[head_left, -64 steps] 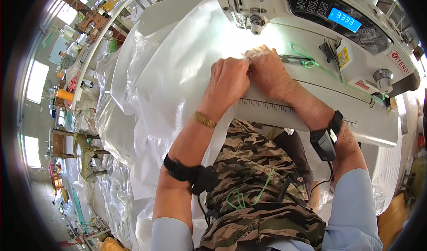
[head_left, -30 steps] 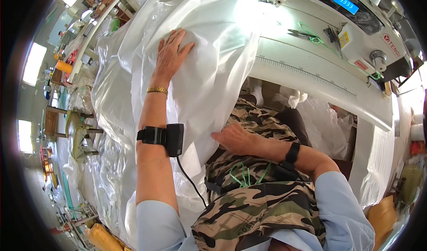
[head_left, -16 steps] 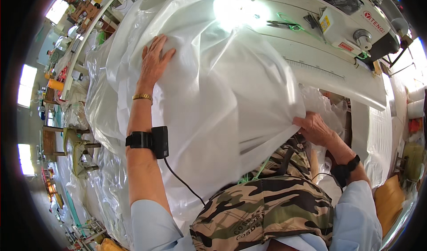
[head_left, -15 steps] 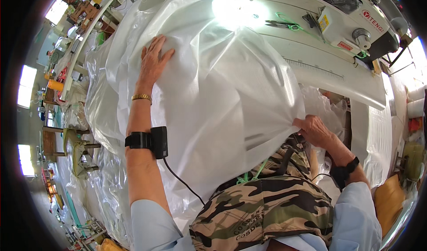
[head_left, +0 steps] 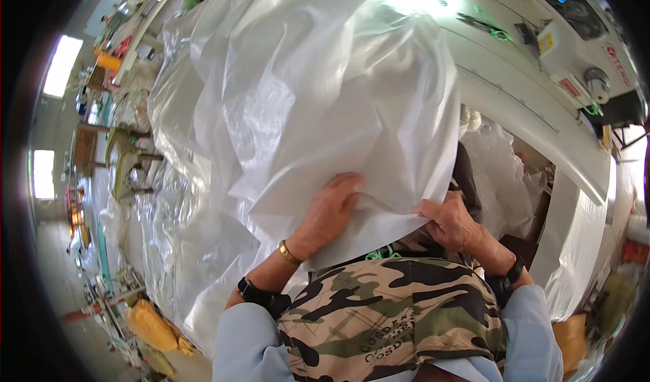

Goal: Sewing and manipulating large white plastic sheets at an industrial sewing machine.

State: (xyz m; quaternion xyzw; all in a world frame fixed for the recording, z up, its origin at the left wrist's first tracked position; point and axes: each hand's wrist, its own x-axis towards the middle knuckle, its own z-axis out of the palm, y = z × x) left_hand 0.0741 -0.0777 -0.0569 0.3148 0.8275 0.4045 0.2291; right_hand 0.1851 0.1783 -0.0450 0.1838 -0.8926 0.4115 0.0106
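A big translucent white plastic sheet (head_left: 325, 121) spreads from the bright sewing-machine light down to my lap, full of folds and creases. My right hand (head_left: 452, 225) pinches its near right edge between thumb and fingers, just above my camouflage apron (head_left: 393, 301). To the left of that grip, my left hand (head_left: 332, 209) lies on the sheet near its lower part. Its fingertips are smeared by motion, so whether they grip the plastic is not clear. At the far end the sheet runs in under the glare, where the needle area cannot be made out.
The white sewing machine (head_left: 582, 64) stands at the upper right, with green-handled thread snips (head_left: 497, 33) on its bed. More clear plastic (head_left: 504, 172) bunches below the table's edge. At left are plastic heaps (head_left: 176, 226), a stool (head_left: 120, 162) and a yellow bundle (head_left: 154, 324).
My left hand has come down and right from the sheet's upper left toward my lap. My right hand, still pinching the edge, has shifted slightly left and down. The view has turned a little.
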